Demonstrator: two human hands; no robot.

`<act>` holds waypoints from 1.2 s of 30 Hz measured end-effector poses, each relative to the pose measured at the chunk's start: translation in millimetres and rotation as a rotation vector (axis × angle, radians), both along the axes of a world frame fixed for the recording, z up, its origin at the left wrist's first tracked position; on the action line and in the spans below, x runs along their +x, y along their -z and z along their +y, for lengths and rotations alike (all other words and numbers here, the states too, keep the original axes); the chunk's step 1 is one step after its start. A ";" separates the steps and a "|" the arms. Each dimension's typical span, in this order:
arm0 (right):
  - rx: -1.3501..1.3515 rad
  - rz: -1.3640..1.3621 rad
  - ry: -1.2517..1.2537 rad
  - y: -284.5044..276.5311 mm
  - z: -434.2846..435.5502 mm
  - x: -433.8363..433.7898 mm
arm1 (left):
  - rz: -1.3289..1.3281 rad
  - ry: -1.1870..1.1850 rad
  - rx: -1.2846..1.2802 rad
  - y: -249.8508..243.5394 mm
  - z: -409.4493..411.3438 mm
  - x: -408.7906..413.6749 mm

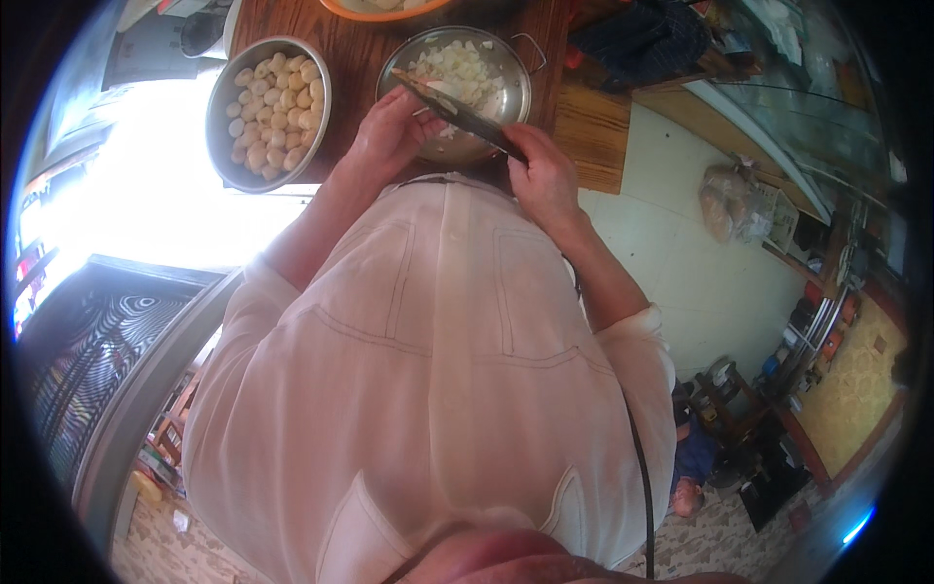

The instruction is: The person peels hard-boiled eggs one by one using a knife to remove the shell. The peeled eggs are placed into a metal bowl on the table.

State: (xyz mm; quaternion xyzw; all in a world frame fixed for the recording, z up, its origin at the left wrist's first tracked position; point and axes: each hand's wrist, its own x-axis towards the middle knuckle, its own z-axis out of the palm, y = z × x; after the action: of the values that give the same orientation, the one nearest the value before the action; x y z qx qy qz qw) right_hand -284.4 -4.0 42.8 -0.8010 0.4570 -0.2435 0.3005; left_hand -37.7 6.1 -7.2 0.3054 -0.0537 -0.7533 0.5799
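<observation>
My right hand [541,164] grips the handle end of a dark knife [474,123], which slants up and left across a steel pan. My left hand [394,131] is at the knife's far side, fingers bent close to the blade. A small pale bit shows by those fingers, but what they hold is hidden. Chopped whitish pieces [460,69] lie in the shallow two-handled metal pan [519,95] beneath. To the left stands a steel bowl [321,69] of small round pale vegetables [276,109], their kind unclear.
The wooden table [350,44] bears an orange-rimmed basin [387,14] at its far edge. Dark checked cloth [649,40] is at the upper right. A plastic bag [726,201] sits on the tiled floor by a glass-fronted case. Another person [689,460] is behind, at lower right.
</observation>
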 end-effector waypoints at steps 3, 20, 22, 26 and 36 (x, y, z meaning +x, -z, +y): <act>-0.018 0.008 -0.005 3.7 -0.1 -2.2 | -0.045 0.032 0.017 -2.6 -1.7 0.8; -0.026 0.017 -0.015 2.0 -8.3 0.0 | 0.138 0.035 0.079 6.8 -4.7 8.3; -0.032 0.013 -0.010 1.0 -8.6 0.3 | 0.143 0.047 0.013 1.4 -1.8 7.6; -0.072 -0.004 0.008 -0.2 -10.8 1.6 | 0.213 0.073 -0.072 -3.3 -4.4 5.7; -0.109 -0.031 0.033 7.1 -1.8 -1.4 | 0.182 0.070 0.025 -12.1 -3.8 -4.3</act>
State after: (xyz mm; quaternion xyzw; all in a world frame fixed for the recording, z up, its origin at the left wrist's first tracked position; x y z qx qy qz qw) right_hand -285.8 -5.8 35.7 -0.8048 0.4513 -0.2854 0.2592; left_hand -42.0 2.3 4.8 0.2407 -0.0019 -0.7985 0.5518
